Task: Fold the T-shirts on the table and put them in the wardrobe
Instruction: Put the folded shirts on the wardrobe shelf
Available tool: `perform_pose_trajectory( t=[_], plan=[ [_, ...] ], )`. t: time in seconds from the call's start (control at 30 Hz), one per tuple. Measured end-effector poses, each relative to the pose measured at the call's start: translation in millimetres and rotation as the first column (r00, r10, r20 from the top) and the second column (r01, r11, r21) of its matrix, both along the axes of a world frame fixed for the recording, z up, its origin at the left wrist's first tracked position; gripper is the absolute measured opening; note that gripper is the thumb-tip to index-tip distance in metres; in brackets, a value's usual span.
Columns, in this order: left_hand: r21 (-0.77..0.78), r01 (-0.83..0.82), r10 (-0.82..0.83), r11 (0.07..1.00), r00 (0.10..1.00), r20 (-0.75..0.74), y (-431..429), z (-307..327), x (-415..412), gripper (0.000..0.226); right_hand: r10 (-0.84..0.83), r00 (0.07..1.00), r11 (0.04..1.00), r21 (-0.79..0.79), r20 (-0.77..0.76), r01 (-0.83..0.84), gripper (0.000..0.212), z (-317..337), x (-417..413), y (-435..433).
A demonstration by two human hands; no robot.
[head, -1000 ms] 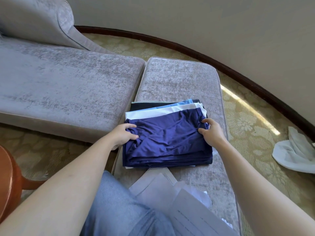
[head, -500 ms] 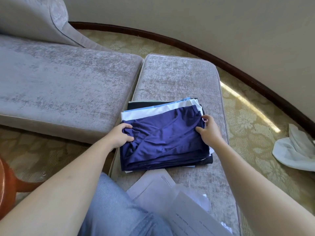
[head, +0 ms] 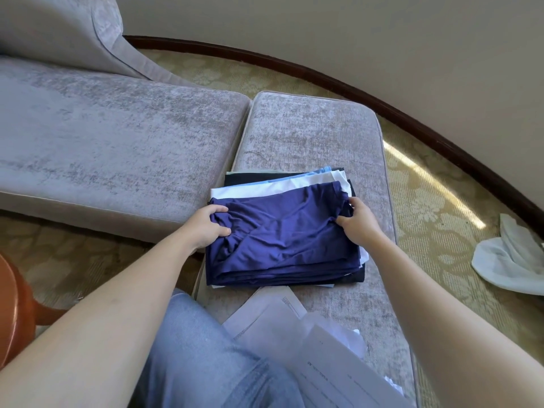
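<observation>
Sofa point(head: 103, 136) far left. I see left hand point(head: 206, 228) gripping left edge of navy T-shirt point(head: 282, 242), top of folded stack point(head: 273, 187) on grey ottoman point(head: 309, 134); right hand point(head: 357, 225) pinching its right edge. Papers point(head: 279, 322) just below stack. White cloth point(head: 506, 260) on carpet point(head: 426, 207), far right.

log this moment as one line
left grip: holds navy T-shirt left edge | right grip: holds its right edge | folded stack: on grey cushion | papers: same cushion, nearer the person

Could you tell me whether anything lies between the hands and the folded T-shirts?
Nothing visible does: the left hand and right hand grip opposite edges of the navy T-shirt atop the stack. The wardrobe is out of view.
</observation>
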State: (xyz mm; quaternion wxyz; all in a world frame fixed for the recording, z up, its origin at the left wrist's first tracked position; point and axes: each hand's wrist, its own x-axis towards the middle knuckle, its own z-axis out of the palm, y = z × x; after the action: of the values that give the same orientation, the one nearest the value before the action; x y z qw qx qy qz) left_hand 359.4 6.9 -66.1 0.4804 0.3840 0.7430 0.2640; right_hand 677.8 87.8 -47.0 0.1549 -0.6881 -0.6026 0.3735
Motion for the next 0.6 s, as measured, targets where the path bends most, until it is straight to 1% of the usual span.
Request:
perform_pose_trajectory(
  t=[0.07,0.17,0.37,0.53,0.6],
  plan=[
    [0.009,-0.012,0.012,1.0,1.0,-0.012,-5,4,-9,0.053,0.035,0.999,0.999,0.001,-0.021,-0.035,0.042,3,-8,-6],
    [0.017,-0.022,0.024,1.0,0.997,-0.075,-14,7,-24,0.055,0.082,0.995,0.997,-0.002,-0.058,-0.083,0.039,1,-23,-17],
    [0.009,0.004,-0.003,1.0,0.991,-0.135,-20,0,-26,0.056,-0.012,0.998,1.0,0.002,-0.06,0.013,0.044,-8,-30,-27],
    [-0.022,0.029,-0.032,0.999,0.988,-0.153,-14,-3,-26,0.057,-0.002,0.989,0.999,-0.045,-0.15,-0.004,0.033,-7,-28,-19],
    [-0.029,0.037,-0.042,0.999,0.985,-0.169,-13,-6,-27,0.057,0.0,0.988,0.999,-0.052,-0.157,-0.009,0.031,-7,-26,-16]
  ],
)
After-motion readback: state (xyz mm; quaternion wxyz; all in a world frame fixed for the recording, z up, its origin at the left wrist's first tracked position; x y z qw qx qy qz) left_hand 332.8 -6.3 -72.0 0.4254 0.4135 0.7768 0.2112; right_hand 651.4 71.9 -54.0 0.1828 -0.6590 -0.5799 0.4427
